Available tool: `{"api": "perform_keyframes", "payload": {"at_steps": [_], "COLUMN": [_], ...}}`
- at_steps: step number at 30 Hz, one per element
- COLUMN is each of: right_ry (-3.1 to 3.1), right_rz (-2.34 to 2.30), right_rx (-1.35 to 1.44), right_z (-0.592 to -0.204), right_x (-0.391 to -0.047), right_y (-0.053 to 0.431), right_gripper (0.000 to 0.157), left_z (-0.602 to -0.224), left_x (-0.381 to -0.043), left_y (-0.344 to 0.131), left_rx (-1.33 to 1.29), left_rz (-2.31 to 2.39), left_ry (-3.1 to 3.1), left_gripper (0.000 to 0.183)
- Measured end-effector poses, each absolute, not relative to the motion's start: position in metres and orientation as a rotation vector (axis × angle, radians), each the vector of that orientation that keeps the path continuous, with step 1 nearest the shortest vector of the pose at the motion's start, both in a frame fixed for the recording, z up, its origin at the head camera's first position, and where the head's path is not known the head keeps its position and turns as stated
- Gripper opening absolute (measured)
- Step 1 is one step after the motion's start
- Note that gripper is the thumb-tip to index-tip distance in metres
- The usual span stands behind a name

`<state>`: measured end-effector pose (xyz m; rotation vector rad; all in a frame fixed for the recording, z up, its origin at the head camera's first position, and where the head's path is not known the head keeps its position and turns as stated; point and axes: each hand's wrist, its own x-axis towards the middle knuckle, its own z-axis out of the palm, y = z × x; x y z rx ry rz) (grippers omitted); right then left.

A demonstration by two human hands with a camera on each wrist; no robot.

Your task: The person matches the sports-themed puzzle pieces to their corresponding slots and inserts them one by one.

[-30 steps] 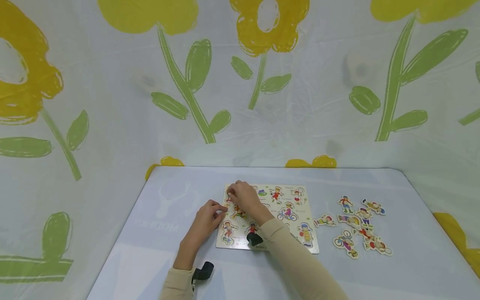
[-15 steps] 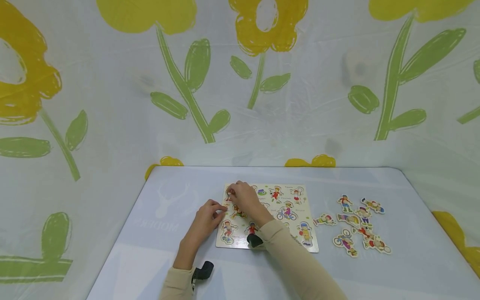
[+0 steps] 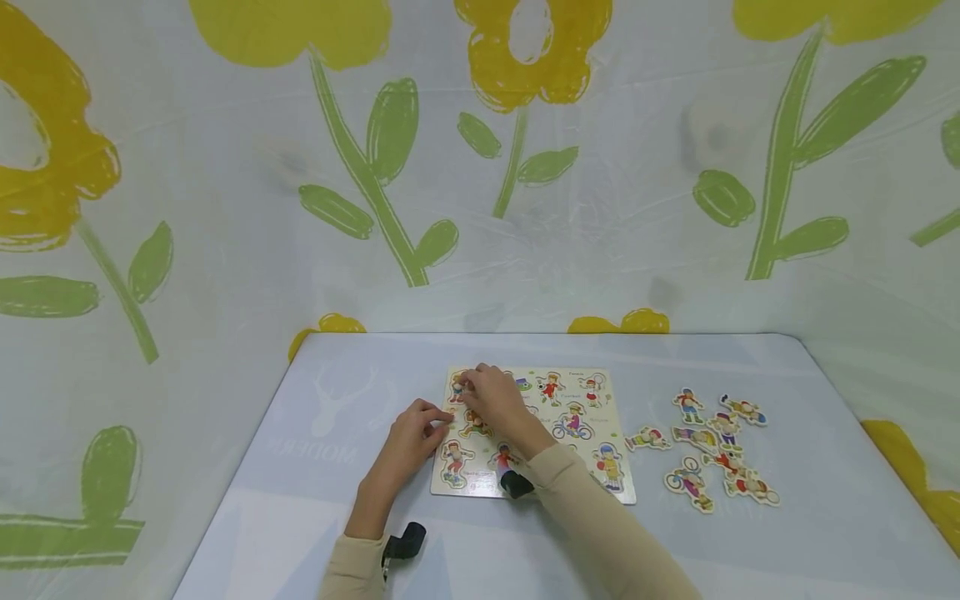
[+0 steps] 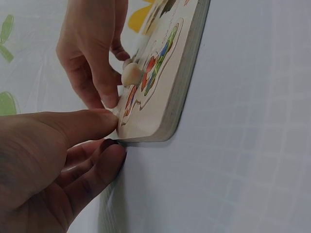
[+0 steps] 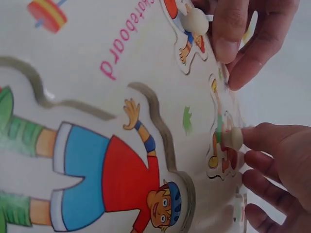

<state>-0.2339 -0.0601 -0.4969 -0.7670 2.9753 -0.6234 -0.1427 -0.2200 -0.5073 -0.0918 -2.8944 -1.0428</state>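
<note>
A wooden knob puzzle board (image 3: 621, 467) with painted sports children lies on the table. My left hand (image 3: 408, 437) holds its left edge; in the left wrist view the thumb (image 4: 95, 124) lies at the edge, with fingers (image 4: 97, 167) curled beside it. Over the upper left of the board is my right hand (image 3: 501, 407), its fingertips at a child-shaped puzzle piece (image 3: 455, 389). Whether they pinch that piece's knob is hidden. In the right wrist view, the right thumb (image 5: 262, 136) appears beside the white knob (image 5: 234, 138) of another piece; contact is unclear.
Several loose puzzle pieces (image 3: 723, 454) lie right of the board, some overlapping. A skateboarder piece (image 3: 453, 463) sits at the board's lower left. Black wrist cameras (image 3: 405, 542) hang from both sleeves. A flower-printed white cloth (image 3: 570, 250) surrounds the table (image 3: 300, 500).
My right hand has shifted slightly right, and more of the upper-left piece shows. The left hand stays at the board's edge. The head view has drifted a little.
</note>
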Motion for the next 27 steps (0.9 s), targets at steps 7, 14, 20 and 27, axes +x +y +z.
{"api": "perform_keyframes", "payload": {"at_steps": [7,14,20,27], "right_ry": [2.953,2.982,3.011,3.037], "right_rz": [-0.713,-0.791,-0.781,-0.763], "right_rx": [-0.782,-0.75,-0.731,-0.675], "right_z": [-0.498,-0.498,-0.496,-0.49], "right_x": [-0.227,-0.224,-0.219,-0.21], "right_y": [-0.043,-0.023,-0.003,0.022], "right_gripper": [0.023,0.019,0.019,0.02], "left_z": [-0.509,-0.507,-0.507,-0.508], "left_x": [-0.144,-0.143,-0.142,-0.143], "left_y": [-0.22,-0.22,-0.22,-0.22], "left_rx": [-0.086,-0.067,-0.078,-0.063], "left_rz": [-1.06,-1.047,-1.056,-1.07], "left_ry": [-2.902,-2.909,-2.891,-2.893], "left_gripper": [0.017,0.018,0.018,0.018]}}
